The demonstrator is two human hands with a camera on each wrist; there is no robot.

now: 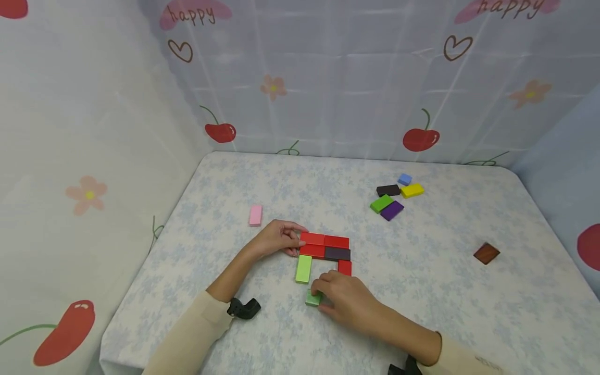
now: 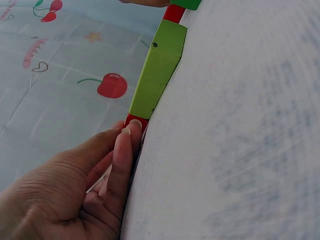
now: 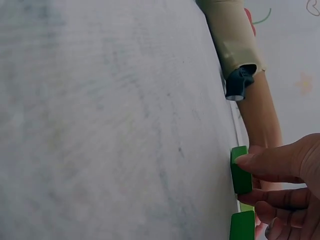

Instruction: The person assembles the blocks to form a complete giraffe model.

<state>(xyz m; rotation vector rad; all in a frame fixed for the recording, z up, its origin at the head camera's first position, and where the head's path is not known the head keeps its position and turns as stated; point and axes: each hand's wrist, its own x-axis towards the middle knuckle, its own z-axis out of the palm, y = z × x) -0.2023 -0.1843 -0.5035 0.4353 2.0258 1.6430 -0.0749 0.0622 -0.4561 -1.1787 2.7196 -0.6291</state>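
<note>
My left hand [image 1: 279, 238] grips the left end of the red blocks [image 1: 312, 251], its fingertips against their edge. Those blocks lie in two touching rows with a dark block [image 1: 337, 254] at the right of the nearer row. A light green block [image 1: 303, 269] extends toward me from the left end, and another red block [image 1: 344, 267] from the right. My right hand [image 1: 349, 299] pinches a green block [image 3: 241, 172] between thumb and fingers, low at the near side. A second green block [image 3: 242, 226] shows beside it in the right wrist view.
A pink block [image 1: 255, 215] lies left of the arrangement. Toward the back right are a black block [image 1: 388, 190], with blue, yellow, green and purple ones around it. A brown piece [image 1: 486, 253] lies far right. Printed curtains [image 1: 337, 78] stand behind the table.
</note>
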